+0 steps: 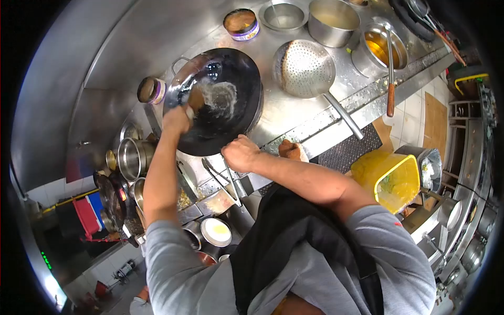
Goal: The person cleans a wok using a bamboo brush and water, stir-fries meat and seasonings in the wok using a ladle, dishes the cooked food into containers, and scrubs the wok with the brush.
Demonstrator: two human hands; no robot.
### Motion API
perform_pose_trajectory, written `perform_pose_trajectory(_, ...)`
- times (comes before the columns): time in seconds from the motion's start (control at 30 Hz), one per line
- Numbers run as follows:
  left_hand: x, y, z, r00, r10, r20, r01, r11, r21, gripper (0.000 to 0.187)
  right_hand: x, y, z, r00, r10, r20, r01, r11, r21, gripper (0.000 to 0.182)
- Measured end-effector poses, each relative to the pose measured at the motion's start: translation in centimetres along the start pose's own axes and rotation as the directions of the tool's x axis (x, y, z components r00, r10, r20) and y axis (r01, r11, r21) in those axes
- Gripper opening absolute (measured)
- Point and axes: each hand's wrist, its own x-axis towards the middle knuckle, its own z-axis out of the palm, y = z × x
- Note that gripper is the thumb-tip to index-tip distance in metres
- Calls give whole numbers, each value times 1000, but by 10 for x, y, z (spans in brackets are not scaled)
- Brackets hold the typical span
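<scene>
A large black wok [220,128] rests on the steel worktop, with swirling foamy water [220,100] in its bowl. Over the left part of that bowl, my left hand [177,121] is closed around a short brown wok brush [196,98], whose head is smeared by motion. My right hand [241,153] is a fist at the wok's near rim, gripping the edge there; the exact hold is hidden under the fingers. A loop handle [177,64] shows on the wok's far left side.
A perforated strainer [304,68] lies right of the wok. Beyond stand a steel pot [334,21], a pot of yellow liquid [362,65] with a ladle [390,79], and open tins [241,25]. Tongs [223,178] lie near me; a yellow bin [373,168] stands right.
</scene>
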Motion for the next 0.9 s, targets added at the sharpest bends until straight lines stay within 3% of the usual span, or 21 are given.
perform_pose_trajectory(0.03, 11, 8, -12, 998, -10, -64, 6, 998, -62, 44, -1, 0, 1, 1000, 2, -31, -2, 1000, 6, 21)
perform_pose_trajectory(0.1, 17, 19, -9, 999, -23, -28, 20, 996, -89, 45, -3, 1, 3, 999, -11, -51, 11, 1000, 9, 21)
perform_pose_trajectory(0.17, 2, 39, -7, 992, 30, 124, 6, 961, -278, 58, 1, 3, 2, 1000, -7, -24, 7, 1000, -18, 21)
perform_pose_trajectory(0.23, -50, 57, -21, 966, 209, 149, -205, 978, -43, 59, 0, -1, -2, 1000, -8, -27, 8, 1000, -4, 21)
perform_pose_trajectory(0.27, -76, 62, -34, 948, 266, 175, -284, 955, 86, 44, 0, -2, -3, 1000, 25, -3, -25, 1000, -7, 21)
perform_pose_trajectory(0.3, -82, 59, -37, 942, 232, 242, -272, 952, 144, 36, 2, -1, -5, 998, 56, 21, -56, 998, -15, 21)
perform_pose_trajectory(0.4, -8, 15, 4, 997, 35, 69, -47, 982, 181, 29, -3, -1, -3, 1000, -13, -26, 12, 999, -49, 19)
perform_pose_trajectory(0.47, 20, 29, -7, 987, -107, -120, 96, 991, -89, 39, -4, 1, -3, 998, -17, -58, 15, 999, -41, 18)
perform_pose_trajectory(0.53, 23, 65, 13, 969, -144, -201, 55, 917, -395, 55, -1, 3, 4, 994, -51, -93, 47, 998, -38, 18)
perform_pose_trajectory(0.6, -10, 76, 20, 981, -25, -195, -92, 817, -570, 52, -3, 0, -4, 996, -53, -71, 51, 998, -40, 18)
perform_pose_trajectory(0.67, -52, 65, 9, 982, 176, -74, -190, 877, -441, 54, -2, -5, -8, 998, -15, -57, 13, 999, -42, 21)
perform_pose_trajectory(0.77, -112, 37, -36, 949, 248, 195, -236, 968, -86, 56, 1, -8, -10, 1000, 31, -7, -31, 998, -54, 21)
perform_pose_trajectory(0.8, -106, 20, -37, 945, 229, 235, -249, 966, 62, 49, 1, -10, -13, 999, 37, -5, -37, 998, -55, 22)
perform_pose_trajectory(0.83, -87, 3, -33, 949, 111, 295, -161, 976, 150, 39, 4, -10, -14, 1000, 29, -12, -29, 998, -58, 22)
perform_pose_trajectory(0.87, -61, -13, -18, 978, 0, 208, -44, 977, 207, 31, 5, -11, -14, 999, 32, -4, -32, 998, -48, 22)
perform_pose_trajectory(0.9, -29, -25, -2, 992, -114, 46, 110, 991, 72, 30, 3, -10, -12, 999, 42, 8, -42, 999, -35, 22)
